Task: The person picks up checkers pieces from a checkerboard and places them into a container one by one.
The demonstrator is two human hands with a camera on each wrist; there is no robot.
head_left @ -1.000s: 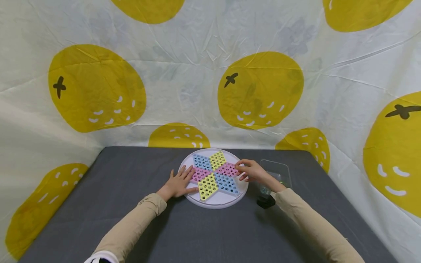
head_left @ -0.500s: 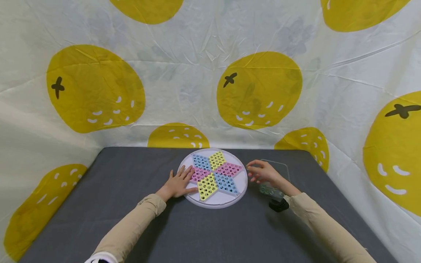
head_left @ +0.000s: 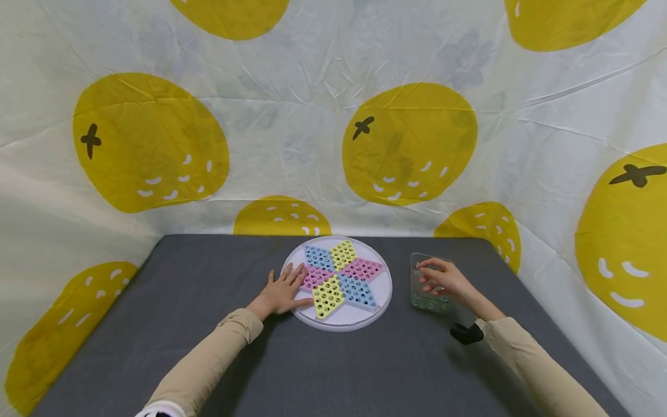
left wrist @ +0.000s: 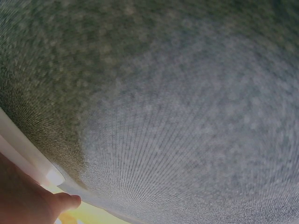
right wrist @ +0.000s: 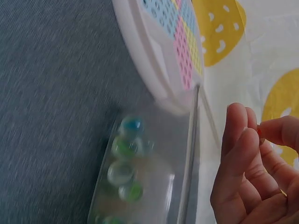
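Note:
The round white Chinese checkers board [head_left: 379, 298] carries a star of pink, yellow and blue holed points. My left hand [head_left: 281, 292] rests on the board's left side with fingers spread. Only its thumb side [left wrist: 37, 205] shows in the left wrist view, beside the board's white rim [left wrist: 28, 154]. My right hand [head_left: 445, 281] hovers over a clear plastic box [head_left: 418, 292] to the right of the board. In the right wrist view, its fingers and thumb pinch a small reddish marble [right wrist: 260, 132], mostly hidden. Several green, blue and clear marbles [right wrist: 132, 126] lie inside the box.
Dark grey cloth [head_left: 333, 370] covers the table. Behind it hangs a white curtain [head_left: 292, 145] printed with yellow fruit. A black wrist device [head_left: 466, 334] hangs under the right wrist.
My right hand has moved right, from the board's pink point to over the clear box. My left hand has stayed in place on the board.

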